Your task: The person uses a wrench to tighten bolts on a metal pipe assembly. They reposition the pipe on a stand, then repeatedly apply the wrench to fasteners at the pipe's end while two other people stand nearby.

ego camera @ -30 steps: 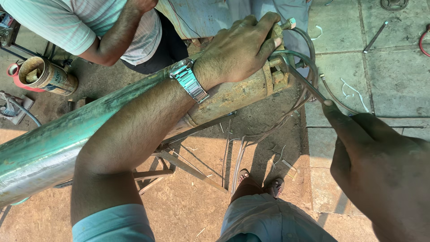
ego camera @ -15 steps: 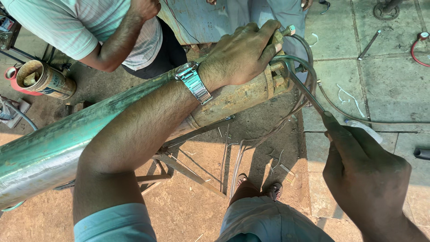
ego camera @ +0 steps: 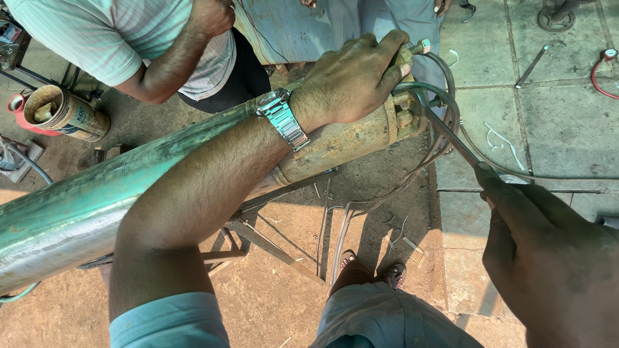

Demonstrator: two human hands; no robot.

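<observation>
Fingers of my left hand [ego camera: 351, 80] stay curled over the rusty end of the long green cylinder [ego camera: 129, 193] on its stand; my right hand [ego camera: 548, 258] has drawn back, fist pinching the metal tool [ego camera: 451, 138]. The open can [ego camera: 61, 113] holds something unclear.

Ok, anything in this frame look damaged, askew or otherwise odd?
Mostly wear. The long cylinder is rusty and discoloured near the end under the left hand. Loose wires hang from that end in a tangle, and cut scraps litter the paving. The right hand holds a thin tool against it.
</observation>
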